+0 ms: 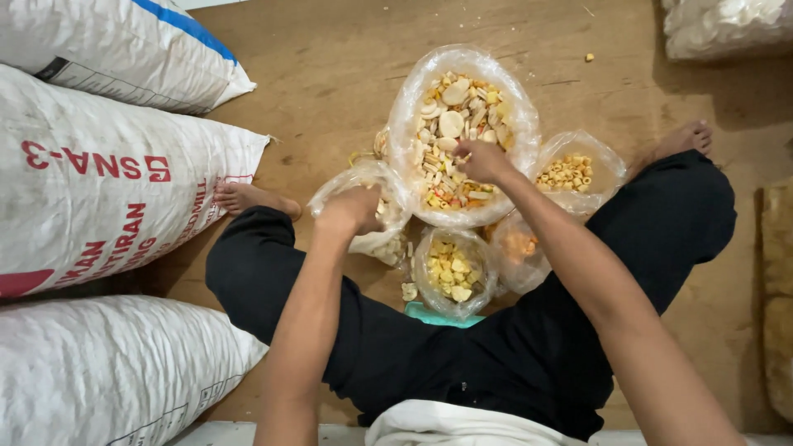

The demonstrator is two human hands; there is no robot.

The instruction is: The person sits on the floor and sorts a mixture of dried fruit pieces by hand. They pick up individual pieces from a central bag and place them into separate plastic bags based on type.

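I sit on a wooden floor with my legs apart. A big clear plastic bag (413,91) of mixed dry crackers lies open in front of me. My right hand (481,161) reaches into it with fingers closed among the pieces; whether it holds any I cannot tell. My left hand (353,210) is inside a smaller clear bag (330,194) of pale crackers at the left, fingers hidden. Other small bags hold yellow squares (452,271), yellow rings (567,173) and orange pieces (519,246).
Three large white woven sacks (99,182) lie stacked along the left. Another clear bag of white crackers (723,25) sits at the top right. A tan sack (776,297) lies at the right edge. A teal object (425,314) peeks out below the small bags.
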